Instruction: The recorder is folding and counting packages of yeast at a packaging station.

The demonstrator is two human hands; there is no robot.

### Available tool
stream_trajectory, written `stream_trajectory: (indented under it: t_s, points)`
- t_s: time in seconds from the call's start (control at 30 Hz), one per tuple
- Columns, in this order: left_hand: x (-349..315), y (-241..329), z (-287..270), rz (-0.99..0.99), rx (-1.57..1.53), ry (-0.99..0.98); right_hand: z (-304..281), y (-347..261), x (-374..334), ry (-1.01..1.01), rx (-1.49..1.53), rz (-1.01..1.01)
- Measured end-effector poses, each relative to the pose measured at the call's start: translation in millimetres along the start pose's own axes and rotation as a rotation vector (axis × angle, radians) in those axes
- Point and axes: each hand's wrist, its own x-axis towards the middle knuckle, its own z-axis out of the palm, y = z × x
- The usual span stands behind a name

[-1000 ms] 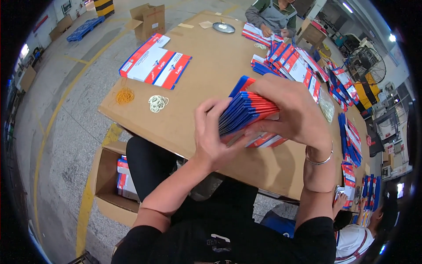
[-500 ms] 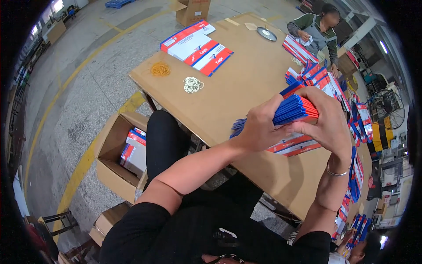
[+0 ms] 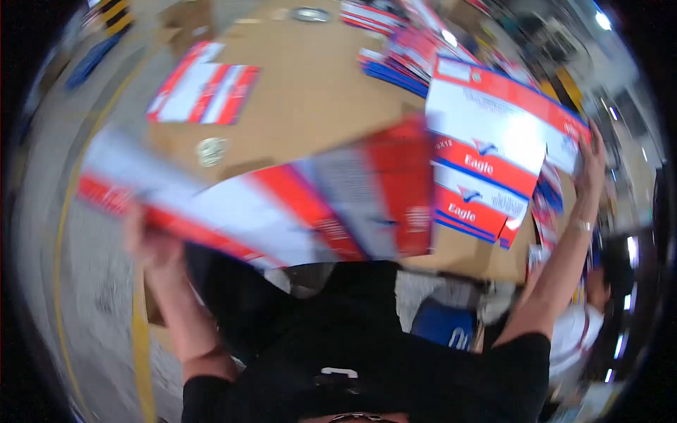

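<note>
My left hand (image 3: 154, 243), smeared by motion, grips the lower left edge of a flattened carton (image 3: 268, 211) in red, white and blue. That carton stretches across the front of the table, bent and blurred. My right hand (image 3: 591, 158) is closed on the right edge of a second flat carton (image 3: 486, 134) of the same colours. It stands tilted up over the right part of the table, with layered edges along its bottom, so more than one sheet may be there. Between the two hands the cartons nearly meet, and the left one's right end is blurred.
On the brown table (image 3: 296, 92) lie a flat carton stack (image 3: 204, 88), a bunch of white rubber bands (image 3: 211, 150) and a round metal dish (image 3: 310, 14). More cartons (image 3: 402, 60) are piled at the back. A person (image 3: 578, 331) is at the lower right, near a blue stool (image 3: 444, 321).
Both hands were together around a thick bundle of folded cartons. They have since moved wide apart, each with flat cartons, and the view has turned to the right.
</note>
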Motion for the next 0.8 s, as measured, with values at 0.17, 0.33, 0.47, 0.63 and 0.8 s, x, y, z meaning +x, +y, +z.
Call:
stream_trajectory:
  t_s: [0.17,0.33,0.47,0.63,0.8]
  points:
    - [-10,39,-66,-0.111,0.051,0.408,-73,-29,-3,-0.032,-0.224,0.204]
    - [-10,43,-49,-0.062,0.125,0.456,-17,-60,17,-0.625,-0.688,0.164]
    - [-22,47,-28,-0.115,0.094,0.493,126,-7,7,-1.460,-0.995,0.246]
    - [-46,80,-64,-0.083,0.117,0.512,226,87,-128,-1.739,-1.407,-0.106]
    - [-49,120,-99,-0.040,0.186,0.680,201,177,-204,-1.883,-1.412,-0.458]
